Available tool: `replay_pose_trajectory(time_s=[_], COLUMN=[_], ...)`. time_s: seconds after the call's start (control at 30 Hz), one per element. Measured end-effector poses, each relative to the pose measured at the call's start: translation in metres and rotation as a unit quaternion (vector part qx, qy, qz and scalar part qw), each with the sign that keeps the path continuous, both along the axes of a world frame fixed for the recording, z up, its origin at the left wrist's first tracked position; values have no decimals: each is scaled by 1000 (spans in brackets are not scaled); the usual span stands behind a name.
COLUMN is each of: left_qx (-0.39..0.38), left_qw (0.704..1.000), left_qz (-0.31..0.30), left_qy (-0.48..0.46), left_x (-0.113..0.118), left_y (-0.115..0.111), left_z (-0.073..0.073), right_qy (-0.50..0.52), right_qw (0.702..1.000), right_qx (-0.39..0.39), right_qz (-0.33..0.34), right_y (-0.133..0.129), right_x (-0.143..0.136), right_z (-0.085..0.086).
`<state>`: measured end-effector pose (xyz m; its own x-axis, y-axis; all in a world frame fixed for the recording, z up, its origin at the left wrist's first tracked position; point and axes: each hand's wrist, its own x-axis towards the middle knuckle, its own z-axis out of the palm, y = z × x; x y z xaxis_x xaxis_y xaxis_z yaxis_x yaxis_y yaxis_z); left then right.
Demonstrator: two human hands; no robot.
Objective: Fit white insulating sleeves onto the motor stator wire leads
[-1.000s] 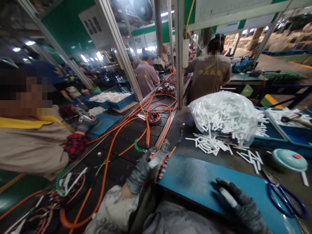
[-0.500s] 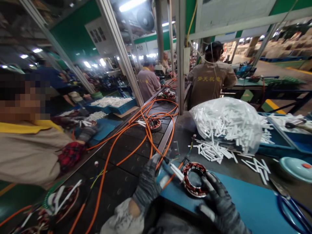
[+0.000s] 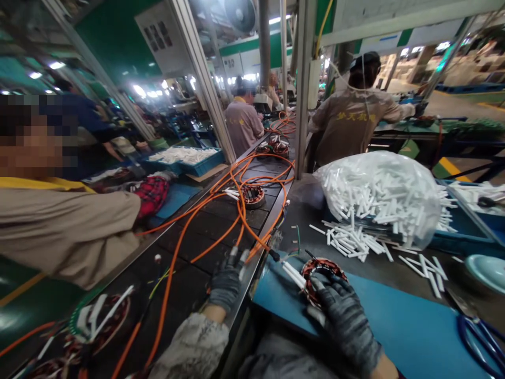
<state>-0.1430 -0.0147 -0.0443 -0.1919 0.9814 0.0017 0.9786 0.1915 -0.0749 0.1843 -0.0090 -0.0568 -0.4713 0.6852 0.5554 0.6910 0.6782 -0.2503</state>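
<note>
My right hand (image 3: 343, 310), in a grey glove with worn light fingertips, grips the near right side of a wound motor stator (image 3: 324, 268) with copper coils. White sleeves (image 3: 294, 275) stick out from the stator's left side, beside a dark cable end. It rests on a blue mat (image 3: 398, 316). Over the dark conveyor, left of the metal rail, my gloved left hand (image 3: 226, 281) is closed on an orange cable (image 3: 240, 231); a bit of orange shows at its left side too. The palm hides how firmly the cable is held.
A clear bag of white tubes (image 3: 382, 195) stands behind loose tubes (image 3: 355, 239). Blue-handled scissors (image 3: 475, 337) and a pale blue lid (image 3: 487, 271) lie right. Other stators (image 3: 252, 196) and looped cables occupy the conveyor. A co-worker (image 3: 59, 221) sits left.
My left hand has moved left, from the mat's edge onto the conveyor. My right hand has come further over the stator. The co-worker's red-checked sleeve has reached forward.
</note>
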Motion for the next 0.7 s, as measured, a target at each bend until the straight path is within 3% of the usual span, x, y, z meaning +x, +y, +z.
replay_pose_trajectory(time_s=[0.2,0.27,0.33,0.4,0.47,0.53,0.57,0.63,0.7], left_qx=[-2,11,23,37,59,24,2,-22,-6], left_qw=[987,982,983,994,990,951,932,909,918], left_qz=[160,188,181,104,-97,-269,-315,-351,-321], left_qy=[32,21,5,-19,-78,-149,-180,-224,-235], left_x=[-65,-68,-53,-22,15,45,55,65,65], left_y=[23,32,40,46,49,51,52,50,41], left_z=[20,30,42,55,66,74,77,82,88], right_qy=[-18,-39,-58,-62,-50,-39,-34,-30,-33], right_qw=[989,981,978,983,992,997,999,999,997], right_qx=[-7,-15,-33,-48,-43,-29,-16,15,39], right_qz=[147,187,196,166,108,54,38,33,62], right_y=[19,25,26,21,12,3,0,-3,-1], right_x=[39,50,53,47,36,23,18,14,18], right_z=[11,14,16,14,11,8,7,8,11])
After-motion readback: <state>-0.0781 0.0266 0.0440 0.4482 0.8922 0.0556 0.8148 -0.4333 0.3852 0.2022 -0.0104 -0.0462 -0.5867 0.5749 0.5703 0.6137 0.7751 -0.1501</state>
